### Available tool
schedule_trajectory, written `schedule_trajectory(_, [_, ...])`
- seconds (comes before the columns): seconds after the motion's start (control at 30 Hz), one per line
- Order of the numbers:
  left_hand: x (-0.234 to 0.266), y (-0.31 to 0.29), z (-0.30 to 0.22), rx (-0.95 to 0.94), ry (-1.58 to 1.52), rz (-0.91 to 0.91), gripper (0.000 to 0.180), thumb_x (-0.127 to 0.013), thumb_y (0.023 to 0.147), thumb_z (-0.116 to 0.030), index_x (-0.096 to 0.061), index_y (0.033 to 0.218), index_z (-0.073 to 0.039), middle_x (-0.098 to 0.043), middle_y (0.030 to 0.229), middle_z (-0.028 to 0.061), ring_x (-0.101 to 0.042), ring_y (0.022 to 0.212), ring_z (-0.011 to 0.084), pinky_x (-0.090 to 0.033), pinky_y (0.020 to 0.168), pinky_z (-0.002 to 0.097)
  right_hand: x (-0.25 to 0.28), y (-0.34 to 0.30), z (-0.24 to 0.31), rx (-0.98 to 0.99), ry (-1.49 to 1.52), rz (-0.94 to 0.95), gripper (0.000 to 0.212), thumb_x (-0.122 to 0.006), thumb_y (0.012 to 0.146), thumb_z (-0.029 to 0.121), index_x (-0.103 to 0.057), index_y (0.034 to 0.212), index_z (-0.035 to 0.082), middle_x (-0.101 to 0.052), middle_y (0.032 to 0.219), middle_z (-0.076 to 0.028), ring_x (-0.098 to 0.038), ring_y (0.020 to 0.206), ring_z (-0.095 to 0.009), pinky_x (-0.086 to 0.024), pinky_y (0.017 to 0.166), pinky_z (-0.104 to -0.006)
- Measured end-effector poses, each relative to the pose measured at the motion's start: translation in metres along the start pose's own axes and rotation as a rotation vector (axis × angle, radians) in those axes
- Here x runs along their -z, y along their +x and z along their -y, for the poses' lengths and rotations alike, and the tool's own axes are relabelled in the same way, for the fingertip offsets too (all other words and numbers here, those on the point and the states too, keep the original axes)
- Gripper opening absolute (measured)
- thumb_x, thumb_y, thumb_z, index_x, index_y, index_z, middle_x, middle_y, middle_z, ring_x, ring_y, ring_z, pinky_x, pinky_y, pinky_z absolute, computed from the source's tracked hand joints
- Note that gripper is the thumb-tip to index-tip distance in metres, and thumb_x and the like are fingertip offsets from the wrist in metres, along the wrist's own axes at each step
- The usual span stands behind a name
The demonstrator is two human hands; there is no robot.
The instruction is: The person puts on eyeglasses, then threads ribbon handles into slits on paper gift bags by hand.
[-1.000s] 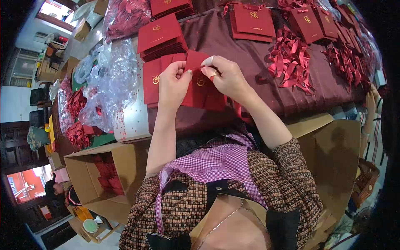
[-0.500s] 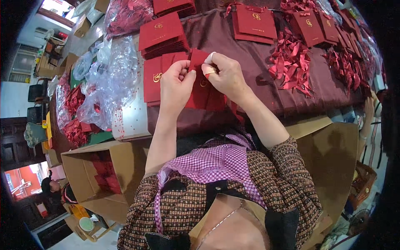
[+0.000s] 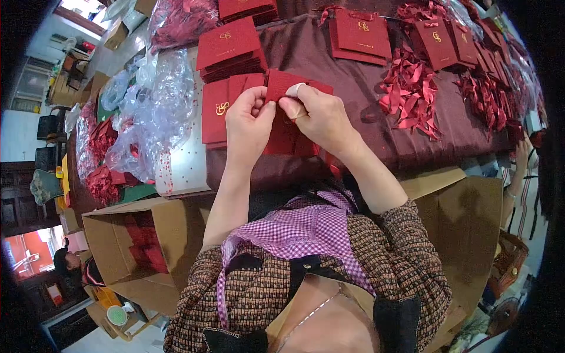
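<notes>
Close together over the table edge, both my hands pinch the top of a red paper gift bag [image 3: 285, 82]. My left hand [image 3: 250, 120] has its thumb and curled forefinger closed at the bag's left side. My right hand [image 3: 323, 117], with white wrapping on a fingertip and a tan band on the thumb, is closed on the bag's upper edge. Below the right hand hangs a red ribbon [image 3: 333, 167]. The exact spot between the fingertips is hidden. Beside my left hand lie flat red bags [image 3: 215, 117] with a gold mark.
A stack of red bags [image 3: 228, 44] stands just beyond. Loose red ribbons [image 3: 409, 94] are heaped to the right, near more bags [image 3: 362, 34]. Clear plastic wrapping [image 3: 168, 106] covers the left. Open cardboard boxes [image 3: 182, 235] stand below the table edge; another person's arm [image 3: 518, 170] shows far right.
My right hand has turned a little, its fingertips now farther along the bag's top edge. More of the bag's upper part shows between and beyond my hands. My left hand has barely moved.
</notes>
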State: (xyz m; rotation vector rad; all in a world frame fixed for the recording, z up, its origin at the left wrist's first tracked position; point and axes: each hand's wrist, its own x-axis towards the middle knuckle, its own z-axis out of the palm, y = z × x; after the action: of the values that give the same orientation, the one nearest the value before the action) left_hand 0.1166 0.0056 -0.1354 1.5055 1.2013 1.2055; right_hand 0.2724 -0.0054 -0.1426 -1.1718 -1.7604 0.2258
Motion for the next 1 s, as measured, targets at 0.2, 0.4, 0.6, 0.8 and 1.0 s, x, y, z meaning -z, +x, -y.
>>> schedule_trajectory(0.2, [-0.004, 0.0, 0.002, -0.016, 0.029, -0.028, 0.02, -0.063, 0.082, 0.0, -0.063, 0.101, 0.003, -0.058, 0.078, -0.0012, -0.05, 0.068, 0.0038, -0.045, 0.062, 0.0195, 0.003, 0.004, -0.008, -0.067, 0.062, 0.07, 0.015, -0.061, 0.086, 0.018, -0.055, 0.082, 0.005, -0.061, 0.072, -0.016, -0.062, 0.068, -0.035, -0.049, 0.058, -0.0441])
schedule_trajectory(0.4, [-0.003, -0.003, 0.005, -0.056, 0.08, -0.037, 0.021, -0.063, 0.083, 0.002, -0.063, 0.103, 0.002, -0.057, 0.082, -0.0037, -0.049, 0.071, 0.0024, -0.043, 0.065, 0.0175, 0.005, 0.01, -0.004, -0.035, 0.073, 0.106, 0.013, -0.061, 0.084, 0.015, -0.055, 0.079, 0.005, -0.06, 0.07, -0.016, -0.061, 0.068, -0.035, -0.049, 0.058, -0.0434])
schedule_trajectory(0.6, [-0.002, -0.004, 0.004, -0.049, 0.059, -0.002, 0.021, -0.061, 0.084, 0.003, -0.063, 0.105, 0.001, -0.057, 0.084, -0.0042, -0.048, 0.071, 0.0019, -0.042, 0.065, 0.017, 0.01, 0.017, -0.006, 0.077, 0.052, 0.136, 0.013, -0.062, 0.082, 0.015, -0.054, 0.078, 0.005, -0.06, 0.068, -0.015, -0.061, 0.067, -0.034, -0.048, 0.058, -0.0433])
schedule_trajectory(0.8, [-0.007, -0.003, 0.01, -0.205, 0.129, -0.04, 0.023, -0.061, 0.083, 0.004, -0.062, 0.106, 0.0, -0.057, 0.084, -0.0032, -0.049, 0.071, 0.003, -0.043, 0.065, 0.0181, 0.027, 0.032, 0.0, 0.094, -0.071, 0.303, 0.016, -0.062, 0.081, 0.018, -0.055, 0.075, 0.004, -0.06, 0.066, -0.016, -0.061, 0.069, -0.036, -0.047, 0.059, -0.0466])
schedule_trajectory(1.0, [-0.008, -0.002, -0.001, -0.429, 0.301, -0.026, 0.021, -0.06, 0.077, 0.001, -0.062, 0.098, 0.0, -0.063, 0.082, 0.0124, -0.059, 0.074, 0.0276, -0.046, 0.07, 0.0357, 0.028, 0.042, -0.01, -0.057, 0.065, 0.441, 0.017, -0.06, 0.08, 0.018, -0.057, 0.074, 0.003, -0.06, 0.07, -0.02, -0.059, 0.071, -0.041, -0.044, 0.06, -0.0478])
